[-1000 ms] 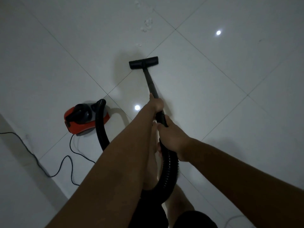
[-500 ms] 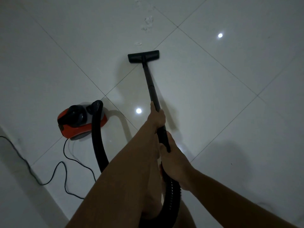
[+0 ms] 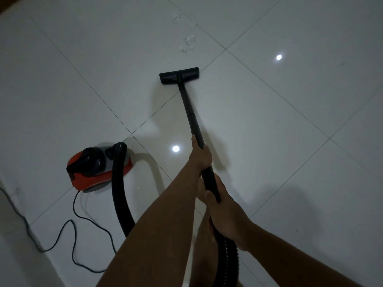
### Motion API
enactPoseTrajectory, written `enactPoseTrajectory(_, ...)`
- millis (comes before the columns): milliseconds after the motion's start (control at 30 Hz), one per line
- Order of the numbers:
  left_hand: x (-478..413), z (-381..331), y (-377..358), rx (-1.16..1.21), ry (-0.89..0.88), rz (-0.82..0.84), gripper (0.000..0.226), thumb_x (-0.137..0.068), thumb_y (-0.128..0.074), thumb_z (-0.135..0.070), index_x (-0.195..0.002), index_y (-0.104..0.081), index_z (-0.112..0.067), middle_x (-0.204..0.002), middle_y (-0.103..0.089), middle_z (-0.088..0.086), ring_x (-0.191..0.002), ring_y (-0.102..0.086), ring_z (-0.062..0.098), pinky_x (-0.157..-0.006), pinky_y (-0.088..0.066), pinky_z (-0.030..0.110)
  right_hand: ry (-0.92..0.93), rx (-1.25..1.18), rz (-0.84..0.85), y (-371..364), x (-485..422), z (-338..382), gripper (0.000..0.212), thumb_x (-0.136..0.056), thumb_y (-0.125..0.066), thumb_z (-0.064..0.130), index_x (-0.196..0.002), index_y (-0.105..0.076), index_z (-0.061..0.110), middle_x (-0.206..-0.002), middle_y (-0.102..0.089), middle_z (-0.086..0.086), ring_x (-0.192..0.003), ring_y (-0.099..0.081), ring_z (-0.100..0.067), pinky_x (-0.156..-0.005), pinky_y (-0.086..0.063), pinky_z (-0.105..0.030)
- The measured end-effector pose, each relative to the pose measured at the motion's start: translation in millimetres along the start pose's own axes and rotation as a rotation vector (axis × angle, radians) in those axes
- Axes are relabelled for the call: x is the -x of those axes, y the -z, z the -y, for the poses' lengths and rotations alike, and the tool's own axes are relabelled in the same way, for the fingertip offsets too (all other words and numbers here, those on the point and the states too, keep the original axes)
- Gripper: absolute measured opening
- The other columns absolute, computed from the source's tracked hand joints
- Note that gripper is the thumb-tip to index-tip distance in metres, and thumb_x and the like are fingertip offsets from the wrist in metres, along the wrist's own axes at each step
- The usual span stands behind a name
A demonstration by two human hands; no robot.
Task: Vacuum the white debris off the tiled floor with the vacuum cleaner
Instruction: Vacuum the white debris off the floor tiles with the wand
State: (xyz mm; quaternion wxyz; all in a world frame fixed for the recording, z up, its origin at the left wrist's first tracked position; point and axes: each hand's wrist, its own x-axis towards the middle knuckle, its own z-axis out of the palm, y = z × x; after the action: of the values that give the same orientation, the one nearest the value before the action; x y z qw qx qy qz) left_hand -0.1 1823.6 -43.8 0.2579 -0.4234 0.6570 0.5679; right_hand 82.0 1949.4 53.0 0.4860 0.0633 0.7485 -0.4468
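A black vacuum wand [image 3: 189,109] runs from my hands to a flat black floor nozzle [image 3: 179,75] resting on the white tiled floor [image 3: 269,131]. My left hand [image 3: 200,154] grips the wand further up. My right hand [image 3: 224,214] grips it lower, where the ribbed black hose [image 3: 119,195] begins. Small clumps of white debris [image 3: 189,43] lie on the tiles just beyond the nozzle, with more [image 3: 177,16] further off. The red and black vacuum body [image 3: 97,167] sits on the floor to my left.
A black power cord [image 3: 68,235] snakes over the floor at lower left, near a wall edge [image 3: 12,235]. My bare leg and foot [image 3: 204,241] stand under the hose. Ceiling lights reflect as bright spots on the glossy tiles.
The nozzle has slid forward along the floor toward the debris and covered the nearest small speck. Both hands keep the same grip on the wand.
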Motion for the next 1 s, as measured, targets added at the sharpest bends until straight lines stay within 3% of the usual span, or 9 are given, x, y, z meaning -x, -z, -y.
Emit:
enactPoseTrajectory(133,-13.3,-14.2,2.0,0.002,-0.005,-0.016,0.066,-0.106,-0.031,-0.029,-0.155,0.013,-0.033,-0.107,-0.046,0.004,-0.075,-0.05,0.012,-0.081,-0.043,0.034,-0.018,0.02,0.017,8.4,-17.6,8.8,0.056,-0.111,-0.036,0.038,-0.16,-0.011,0.045,-0.075,-0.06,-0.003,-0.05,-0.056,-0.003,-0.043,-0.042,-0.013)
enactPoseTrajectory(233,-25.4,-26.6,7.9,0.029,0.004,-0.022,0.066,-0.106,-0.032,-0.029,-0.155,0.012,-0.033,-0.106,-0.047,0.003,-0.077,-0.052,0.013,-0.081,-0.045,0.035,-0.024,-0.005,0.023,14.0,-29.9,22.7,0.056,-0.111,-0.037,0.036,-0.16,-0.011,0.042,-0.093,-0.066,-0.013,-0.054,-0.057,-0.004,-0.042,-0.043,-0.012)
enactPoseTrajectory(400,-42.7,-54.8,19.9,0.044,0.008,-0.036,0.065,-0.106,-0.032,-0.029,-0.155,0.012,-0.033,-0.107,-0.045,0.004,-0.074,-0.049,0.011,-0.08,-0.042,0.034,-0.054,-0.04,0.058,23.2,-55.4,46.5,0.058,-0.11,-0.038,0.039,-0.161,-0.009,0.044,-0.119,-0.068,-0.012,-0.071,-0.069,-0.01,-0.045,-0.046,-0.011)
enactPoseTrajectory(533,-49.8,-76.0,36.0,0.047,0.018,-0.038,0.064,-0.107,-0.031,-0.03,-0.155,0.011,-0.033,-0.119,-0.05,0.01,-0.072,-0.047,0.01,-0.08,-0.041,0.033,-0.038,-0.032,0.058,21.9,-71.0,66.5,0.052,-0.109,-0.042,0.04,-0.156,-0.019,0.046,-0.094,-0.069,-0.009,-0.056,-0.062,-0.01,-0.048,-0.049,-0.02)
enactPoseTrajectory(667,-45.6,-101.4,54.0,0.052,0.041,-0.033,0.064,-0.107,-0.031,-0.031,-0.155,0.011,-0.032,-0.136,-0.046,0.013,-0.072,-0.044,0.008,-0.08,-0.04,0.031,-0.002,0.061,0.058,26.6,-74.5,97.2,0.045,-0.108,-0.044,0.038,-0.15,-0.03,0.045,-0.089,-0.068,-0.004,-0.057,-0.064,-0.013,-0.054,-0.057,-0.033)
enactPoseTrajectory(800,-38.8,-131.5,70.7,0.09,0.067,-0.017,0.065,-0.107,-0.031,-0.029,-0.155,0.012,-0.031,-0.141,-0.043,0.015,-0.088,-0.048,0.017,-0.083,-0.04,0.032,-0.067,0.005,0.09,40.6,-68.2,142.5,0.051,-0.109,-0.042,0.037,-0.155,-0.021,0.05,-0.103,-0.071,-0.017,-0.06,-0.063,-0.013,-0.046,-0.051,-0.022)
enactPoseTrajectory(867,-39.7,-146.4,80.4,0.117,0.082,-0.011,0.065,-0.107,-0.031,-0.028,-0.155,0.013,-0.03,-0.144,-0.041,0.016,-0.095,-0.047,0.021,-0.086,-0.041,0.033,-0.12,-0.079,0.138,43.6,-70.4,163.3,0.053,-0.11,-0.042,0.033,-0.155,-0.019,0.049,-0.088,-0.063,-0.023,-0.052,-0.056,-0.014,-0.043,-0.047,-0.023)
enactPoseTrajectory(933,-44.8,-158.1,90.2,0.135,0.093,-0.011,0.066,-0.107,-0.032,-0.027,-0.155,0.012,-0.031,-0.139,-0.044,0.015,-0.091,-0.049,0.021,-0.086,-0.041,0.035,-0.105,-0.078,0.156,44.2,-78.3,178.1,0.052,-0.109,-0.044,0.029,-0.156,-0.024,0.04,-0.076,-0.056,-0.015,-0.047,-0.053,-0.015,-0.047,-0.048,-0.026)
enactPoseTrajectory(1000,-52.6,-167.3,99.5,0.142,0.098,-0.018,0.066,-0.106,-0.032,-0.027,-0.155,0.012,-0.031,-0.125,-0.047,0.011,-0.076,-0.047,0.016,-0.08,-0.042,0.033,-0.087,-0.024,0.155,45.6,-87.6,191.3,0.053,-0.11,-0.042,0.032,-0.157,-0.021,0.04,-0.075,-0.057,-0.011,-0.046,-0.055,-0.012,-0.046,-0.048,-0.025)
